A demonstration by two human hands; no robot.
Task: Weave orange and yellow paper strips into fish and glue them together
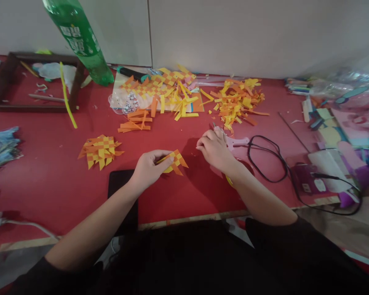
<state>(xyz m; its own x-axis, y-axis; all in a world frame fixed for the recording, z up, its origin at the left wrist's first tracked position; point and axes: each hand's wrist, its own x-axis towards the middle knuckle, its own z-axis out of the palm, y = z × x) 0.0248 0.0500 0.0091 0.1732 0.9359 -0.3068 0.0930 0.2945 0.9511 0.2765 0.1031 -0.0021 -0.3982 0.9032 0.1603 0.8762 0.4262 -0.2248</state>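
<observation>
My left hand (152, 166) is closed around a small woven paper piece (176, 160) in orange and yellow checks, its pointed strips sticking out to the right. Over the table to the right, my right hand (213, 148) has its fingertips pinched together; whatever may be between them is too small to make out. Just behind that hand lies a pink tool that looks like a glue gun (238, 142), partly covered by the hand. A yellow ring-shaped object (230, 181) shows beneath my right forearm. To the left rests a woven paper fish (101, 151) in the same colours.
Orange and yellow paper strips (238, 102) are heaped at the back, beside more woven fish (162, 84). A green bottle (83, 45) stands by a dark tray (33, 108). A black cable (267, 180) loops at right. A black phone-like slab (123, 205) lies under my left forearm.
</observation>
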